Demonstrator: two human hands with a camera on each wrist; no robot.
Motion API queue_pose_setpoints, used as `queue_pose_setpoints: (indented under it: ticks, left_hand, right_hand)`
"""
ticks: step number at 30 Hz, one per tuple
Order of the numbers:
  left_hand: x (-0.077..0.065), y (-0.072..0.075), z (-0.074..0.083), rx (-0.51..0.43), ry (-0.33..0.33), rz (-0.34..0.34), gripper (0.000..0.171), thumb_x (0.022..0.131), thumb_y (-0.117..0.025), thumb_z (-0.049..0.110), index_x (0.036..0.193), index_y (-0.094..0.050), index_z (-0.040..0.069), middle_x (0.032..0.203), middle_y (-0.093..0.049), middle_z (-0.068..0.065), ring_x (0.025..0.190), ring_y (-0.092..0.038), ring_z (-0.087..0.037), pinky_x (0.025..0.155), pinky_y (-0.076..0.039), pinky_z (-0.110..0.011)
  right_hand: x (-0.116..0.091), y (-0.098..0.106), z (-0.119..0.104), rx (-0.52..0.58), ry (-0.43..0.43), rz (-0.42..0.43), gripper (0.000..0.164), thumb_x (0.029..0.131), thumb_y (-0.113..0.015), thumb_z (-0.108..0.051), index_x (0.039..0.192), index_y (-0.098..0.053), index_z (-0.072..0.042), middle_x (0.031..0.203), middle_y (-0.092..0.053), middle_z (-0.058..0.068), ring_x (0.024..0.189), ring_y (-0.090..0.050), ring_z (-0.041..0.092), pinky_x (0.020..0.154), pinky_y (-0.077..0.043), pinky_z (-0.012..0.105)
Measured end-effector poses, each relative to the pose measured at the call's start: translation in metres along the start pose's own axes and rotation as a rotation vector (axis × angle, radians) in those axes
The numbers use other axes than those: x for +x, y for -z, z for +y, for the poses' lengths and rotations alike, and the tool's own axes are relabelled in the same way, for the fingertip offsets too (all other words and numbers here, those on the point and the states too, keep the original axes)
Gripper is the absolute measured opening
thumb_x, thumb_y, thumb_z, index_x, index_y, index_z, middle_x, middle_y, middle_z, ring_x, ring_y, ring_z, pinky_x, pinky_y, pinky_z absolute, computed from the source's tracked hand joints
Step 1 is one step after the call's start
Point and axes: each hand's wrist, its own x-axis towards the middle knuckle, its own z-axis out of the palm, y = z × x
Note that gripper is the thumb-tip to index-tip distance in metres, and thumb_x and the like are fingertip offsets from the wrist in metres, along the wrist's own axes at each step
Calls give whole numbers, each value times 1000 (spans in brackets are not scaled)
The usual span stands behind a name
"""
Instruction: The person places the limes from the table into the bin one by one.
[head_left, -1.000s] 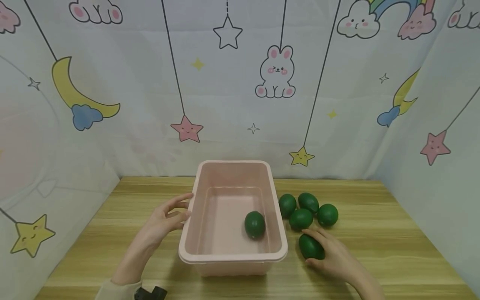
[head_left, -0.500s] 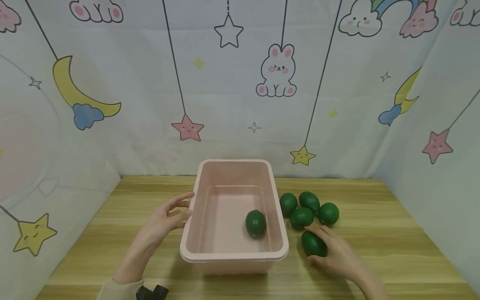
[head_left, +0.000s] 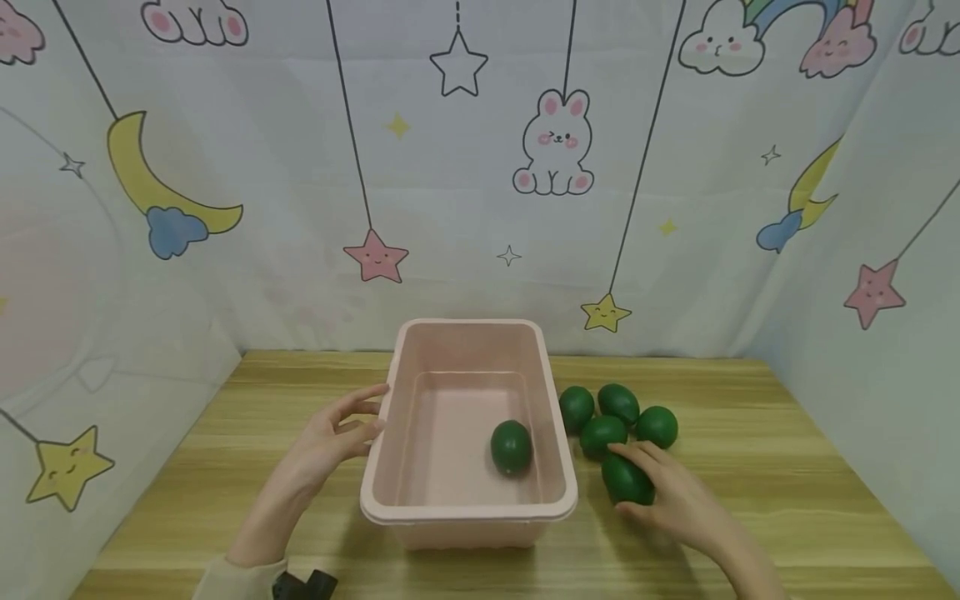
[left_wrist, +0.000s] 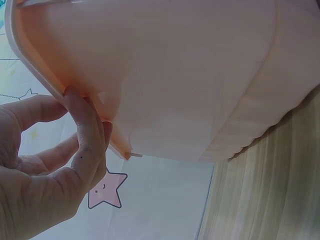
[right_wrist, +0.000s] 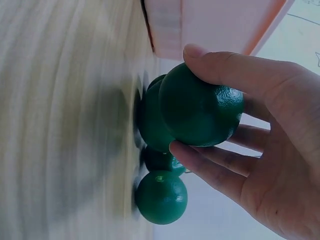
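My right hand (head_left: 678, 500) grips a dark green lime (right_wrist: 200, 107) between thumb and fingers. In the right wrist view it is held off the wooden table. Beyond it lie several more limes, one (head_left: 656, 427) at the group's right and another (head_left: 603, 437) nearest the held one. A pink plastic box (head_left: 468, 515) stands to their left with a single lime (head_left: 512, 447) inside, toward its right wall. At the box's left side my left hand (head_left: 333, 437) touches the outer rim with its fingertips, its fingers (left_wrist: 87, 140) loosely bent under the rim's edge.
The wooden table (head_left: 757, 467) ends at a white cloth backdrop (head_left: 465, 283) printed with stars, moons and a rabbit, which also rises at both sides. A black device (head_left: 303, 585) is strapped at the left wrist.
My right hand has shifted slightly, and the lime in it has come up a little and nearer the others. My left hand and the box stay where they were.
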Motion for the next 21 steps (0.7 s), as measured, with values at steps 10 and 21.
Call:
queue_pose_setpoints:
  ticks: [10,21]
  left_hand:
    - [0,0,-1,-11,-6,4,57,95,-60,21,146,-39,7,133,-44,-26,98,-64,-9,82,-56,-28]
    - [-1,0,-2,-9,-2,9,57,95,-61,20,146,-39,8,134,-44,-25,100,-64,-12,82,-56,-28]
  right_hand:
    - [7,10,-7,-16,19,-15,71,71,-85,-27,134,-54,-14,127,-57,12,113,-60,35,87,-53,53]
    - [13,17,-12,-5,60,-8,71,71,-85,-26,134,-54,-13,128,-57,11,114,-59,33,89,-52,51]
